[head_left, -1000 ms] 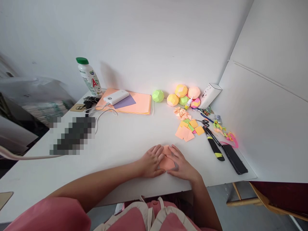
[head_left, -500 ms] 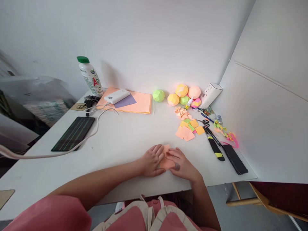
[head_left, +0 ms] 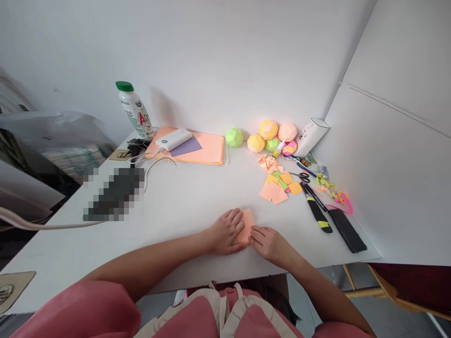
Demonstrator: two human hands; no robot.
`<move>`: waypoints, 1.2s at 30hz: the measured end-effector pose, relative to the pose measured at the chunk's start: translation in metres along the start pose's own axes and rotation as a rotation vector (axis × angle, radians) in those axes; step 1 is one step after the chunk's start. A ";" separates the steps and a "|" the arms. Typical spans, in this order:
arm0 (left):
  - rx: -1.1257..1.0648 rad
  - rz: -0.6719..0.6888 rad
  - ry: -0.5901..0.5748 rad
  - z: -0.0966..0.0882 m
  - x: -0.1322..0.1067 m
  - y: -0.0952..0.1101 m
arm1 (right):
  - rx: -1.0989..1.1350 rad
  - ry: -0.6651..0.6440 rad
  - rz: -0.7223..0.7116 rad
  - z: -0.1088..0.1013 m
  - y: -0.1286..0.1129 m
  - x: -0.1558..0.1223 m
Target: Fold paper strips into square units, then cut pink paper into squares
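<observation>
While the white table [head_left: 183, 202] is filling most of the frame, a stack of orange paper sheets [head_left: 207, 150] is lying at its upper centre, with a purple sheet [head_left: 188, 146] and a white power bank [head_left: 174, 139] resting on top. A pixelated dark device [head_left: 114, 194] is lying at centre left, and a white cable [head_left: 151, 164] is running from the power bank toward it. A white bottle with a green cap [head_left: 136, 111] is standing upright at upper left, just beside the stack. A white box [head_left: 312, 136] is leaning at upper right, near a cluster of paper polyhedron balls [head_left: 269, 136]; one green ball [head_left: 234, 137] is sitting apart to their left. Below the balls, loose paper squares [head_left: 276, 188] are lying scattered, with a black-and-yellow utility knife [head_left: 317, 213] and a black case [head_left: 348, 230] to their right.

At lower centre, the left hand [head_left: 227, 231] is lying open and flat, its fingers pressing on the left part of a small orange paper piece [head_left: 247, 221]. The right hand [head_left: 269, 241] is loosely curled, its fingertips touching the lower right edge of the piece without closing around it. The piece is lying flat on the table between both hands, near the front edge.
</observation>
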State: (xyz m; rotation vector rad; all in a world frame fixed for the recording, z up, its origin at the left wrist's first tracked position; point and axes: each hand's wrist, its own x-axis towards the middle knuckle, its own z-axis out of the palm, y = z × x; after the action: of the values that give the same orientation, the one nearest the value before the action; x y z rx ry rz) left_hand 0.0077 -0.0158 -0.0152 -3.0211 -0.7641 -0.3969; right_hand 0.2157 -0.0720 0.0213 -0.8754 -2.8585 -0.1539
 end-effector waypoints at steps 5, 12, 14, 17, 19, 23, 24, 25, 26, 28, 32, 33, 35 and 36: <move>0.006 0.010 0.022 0.000 0.000 0.000 | 0.037 -0.013 0.028 0.003 0.002 0.000; 0.014 0.024 -0.035 -0.004 0.003 0.001 | 0.138 0.025 0.091 0.007 0.011 -0.002; 0.008 0.020 -0.053 -0.008 0.004 0.001 | 0.203 0.047 0.110 0.007 0.016 0.000; -0.010 0.009 -0.051 -0.011 0.006 0.002 | 0.300 0.113 0.163 0.007 0.023 0.003; -0.025 -0.012 -0.047 -0.011 0.007 0.001 | 0.366 0.153 0.208 0.007 0.027 0.004; -0.056 -0.039 -0.050 -0.007 0.009 0.000 | 0.551 0.142 0.278 0.005 0.034 0.002; -0.060 -0.040 -0.044 -0.006 0.010 0.000 | 0.610 0.124 0.302 0.004 0.036 0.002; -0.063 -0.039 -0.036 -0.005 0.010 0.000 | 0.676 0.109 0.338 0.004 0.037 0.001; -0.065 -0.038 -0.029 -0.005 0.010 0.000 | 0.746 0.099 0.383 0.004 0.038 0.001; -0.067 -0.035 -0.021 -0.006 0.010 0.000 | 0.874 0.089 0.469 0.005 0.041 0.001; -0.087 -0.025 -0.028 -0.010 0.009 0.002 | 0.968 0.076 0.519 0.008 0.046 0.006; -0.089 -0.024 -0.035 -0.010 0.009 0.002 | 0.968 0.064 0.533 0.009 0.047 0.007; -0.091 -0.033 -0.040 -0.009 0.009 0.002 | 0.967 0.039 0.584 0.010 0.050 0.011; -0.097 -0.048 -0.029 -0.008 0.008 0.002 | 0.967 0.030 0.613 0.011 0.051 0.013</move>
State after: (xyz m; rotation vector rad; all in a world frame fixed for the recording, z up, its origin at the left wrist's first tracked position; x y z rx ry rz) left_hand 0.0139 -0.0142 -0.0052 -3.1102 -0.8447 -0.4036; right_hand 0.2326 -0.0211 0.0152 -1.3438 -2.0374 1.1317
